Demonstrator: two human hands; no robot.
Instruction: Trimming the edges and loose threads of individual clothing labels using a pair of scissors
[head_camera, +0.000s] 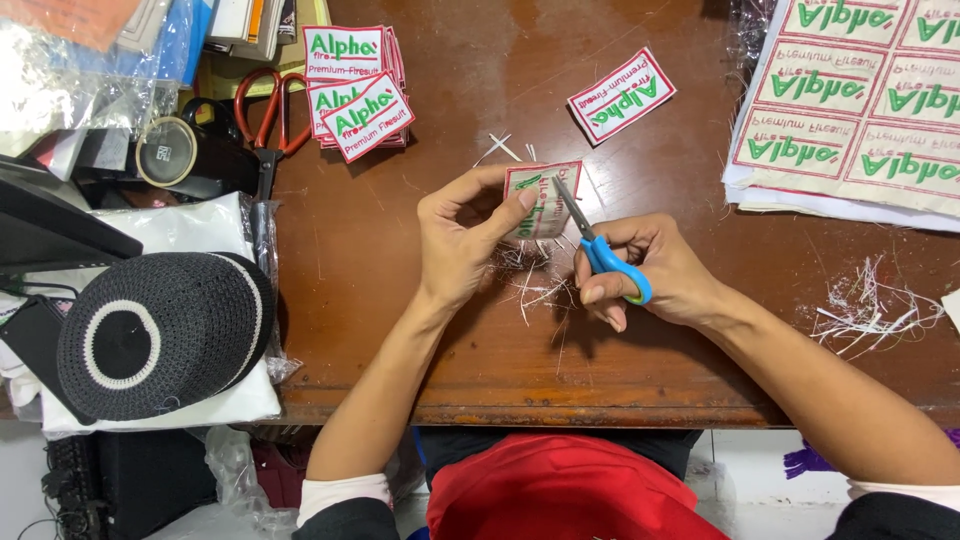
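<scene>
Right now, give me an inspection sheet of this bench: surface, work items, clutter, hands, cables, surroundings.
Surface: brown wooden table, worn front edge, thread scraps under the hands, more at right.
Job's things: embroidered patch being trimmed; blue-handled scissors, blades at the patch edge.
Clutter: stack of finished patches, single patch, uncut patch sheet, red-handled scissors, tape roll, black knitted cap on white cloth.
Grippers: left hand pinches the patch with its fingers; right hand works the scissors.
Cables: thin wire, far left.
Surroundings: plastic bags and books top left; person's red garment.
</scene>
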